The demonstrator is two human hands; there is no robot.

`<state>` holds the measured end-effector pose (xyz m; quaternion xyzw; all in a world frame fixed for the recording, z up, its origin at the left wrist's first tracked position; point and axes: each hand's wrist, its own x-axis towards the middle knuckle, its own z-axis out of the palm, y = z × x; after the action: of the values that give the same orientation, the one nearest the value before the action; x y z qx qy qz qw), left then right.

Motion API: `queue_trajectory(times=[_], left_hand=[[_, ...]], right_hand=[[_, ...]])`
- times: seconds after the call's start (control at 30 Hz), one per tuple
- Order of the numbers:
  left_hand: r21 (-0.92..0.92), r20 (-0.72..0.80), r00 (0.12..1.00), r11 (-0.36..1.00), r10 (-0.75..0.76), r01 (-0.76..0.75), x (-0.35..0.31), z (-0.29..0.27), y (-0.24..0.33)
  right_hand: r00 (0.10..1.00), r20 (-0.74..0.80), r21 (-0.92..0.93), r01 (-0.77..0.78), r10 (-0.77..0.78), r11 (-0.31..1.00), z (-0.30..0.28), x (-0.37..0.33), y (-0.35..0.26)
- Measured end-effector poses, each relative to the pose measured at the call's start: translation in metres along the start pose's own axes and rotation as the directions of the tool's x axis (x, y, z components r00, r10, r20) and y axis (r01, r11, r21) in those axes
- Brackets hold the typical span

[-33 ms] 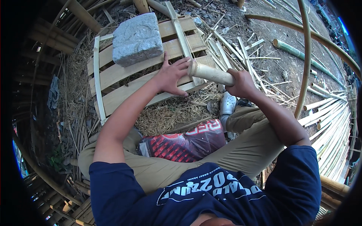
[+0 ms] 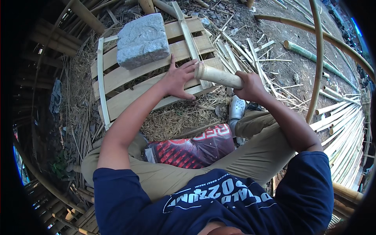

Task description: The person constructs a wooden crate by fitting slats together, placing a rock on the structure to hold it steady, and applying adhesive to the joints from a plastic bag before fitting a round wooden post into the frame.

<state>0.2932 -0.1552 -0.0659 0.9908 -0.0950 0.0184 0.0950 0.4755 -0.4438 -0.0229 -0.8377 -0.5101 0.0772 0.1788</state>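
Nearest, at six o'clock from the view's centre, a dark red-and-black printed sack (image 2: 192,147) lies between the person's khaki-trousered legs (image 2: 254,152). At two o'clock the right hand (image 2: 252,87) is clenched around one end of a pale tan, cylindrical bamboo piece (image 2: 219,76), which sits at one o'clock. Its long axis runs nearly crosswise, the free end pointing between nine and ten o'clock. At twelve o'clock the left hand (image 2: 180,80) is splayed, grasping nothing visible, over a pale wooden slatted panel (image 2: 129,100); whether its fingertips touch the bamboo cannot be told. Farther, at eleven o'clock, a rough grey stone block (image 2: 143,41) rests on the slats. Hands, bamboo and block match the earlier frame.
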Motion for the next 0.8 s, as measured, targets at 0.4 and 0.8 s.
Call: queue_trajectory(times=[0.4, 0.8], left_hand=[[0.042, -0.003, 1.0, 0.999, -0.022, 0.022, -0.001, 0.0, -0.001], [0.022, -0.048, 0.998, 0.999, -0.033, 0.034, -0.002, 0.005, 0.0]], right_hand=[[0.989, -0.043, 0.086, 0.141, -0.138, 0.986, -0.006, -0.002, 0.0], [0.998, -0.021, -0.066, 0.056, -0.057, 0.996, -0.033, 0.004, -0.014]])
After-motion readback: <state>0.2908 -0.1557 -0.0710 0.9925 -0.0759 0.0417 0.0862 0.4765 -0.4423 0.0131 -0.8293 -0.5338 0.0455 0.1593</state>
